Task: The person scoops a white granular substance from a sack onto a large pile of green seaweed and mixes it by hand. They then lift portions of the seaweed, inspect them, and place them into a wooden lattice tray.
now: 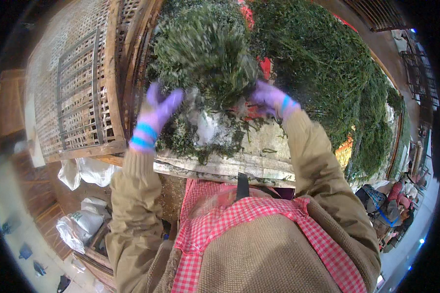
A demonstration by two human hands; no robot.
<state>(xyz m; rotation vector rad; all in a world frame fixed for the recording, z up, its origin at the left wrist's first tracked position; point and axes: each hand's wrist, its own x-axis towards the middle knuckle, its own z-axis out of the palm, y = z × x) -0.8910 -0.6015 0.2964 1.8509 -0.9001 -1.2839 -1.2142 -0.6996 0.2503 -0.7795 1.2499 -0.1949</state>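
Observation:
Both my hands wear purple gloves with blue bands at the wrist. My left hand (160, 106) is raised at the left end of a blurred heap of green plant sprigs (205, 51), its fingers spread, with nothing seen in it. At the heap's right side is my right hand (269, 97), blurred, its fingertips among or behind the greens; whether it grips any cannot be told. Between the hands lies a whitish patch (207, 128) with small green bits. The pale work surface (266, 143) shows in front of my right hand, scattered with sprigs.
A wood-framed mesh rack (77, 91) stands at the left, a metal grid on it. More greens (326, 69) cover the table's right side, over red material. White sacks (84, 219) sit on the lower left. Several people (392, 208) are at the far right.

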